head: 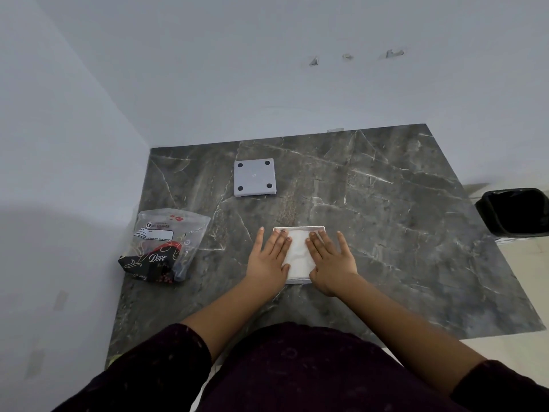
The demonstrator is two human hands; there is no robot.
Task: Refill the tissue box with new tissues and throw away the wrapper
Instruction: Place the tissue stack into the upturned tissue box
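- Fingers of both hands lie flat and spread, palms down; nothing is gripped. Left hand point(269, 257) and right hand point(331, 260) press on the stack of tissues point(300, 254).
- Tissues sit inside the open white tissue box point(298, 229) on the marble surface point(401, 233), directly in front of the person. Left fingertips cover the stack's left part, right fingertips its right part; a bare strip of tissue shows between the hands.
- Box base panel point(255, 179), grey with four dark feet, lies apart, farther from the person, near the wall. Judged: the box is upside down for loading, and the panel is not yet refitted.
- Wrapper point(162, 248), clear plastic with dark print, lies crumpled to the left of the box, untouched. Black bin point(512, 212) stands off the surface at far right.
- Judged stage: seating the tissues; closing and disposal remain.
- Risk: the stack may spring up once pressure is released, so the panel could pinch tissue edges or fail to seat.
- Risk: uneven pressing could bunch the sheets and jam later dispensing.
- Risk: the light wrapper may slide off the smooth surface when reached for.
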